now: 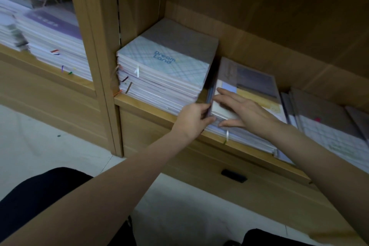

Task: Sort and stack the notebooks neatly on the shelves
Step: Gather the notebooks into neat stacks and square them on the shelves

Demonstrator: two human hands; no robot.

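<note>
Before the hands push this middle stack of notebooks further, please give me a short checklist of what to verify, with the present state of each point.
1. Left hand grips the middle stack's front left corner: ok.
2. Right hand lies flat on its top: ok.
3. Gap to the Dream Land stack: ok, narrow.
4. Middle stack's edges aligned: not ok, lower notebooks stick out in front.
5. Right stack straight: not ok, fanned.
6. Room behind the stack: cannot tell.

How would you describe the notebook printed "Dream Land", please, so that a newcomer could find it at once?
Look in the right-hand bay of the wooden shelf unit, at the tall stack against its left wall. The Dream Land notebook lies on top of that stack, left of both hands. Its pale cross-hatched cover with blue lettering sets it apart from its neighbours.
</note>
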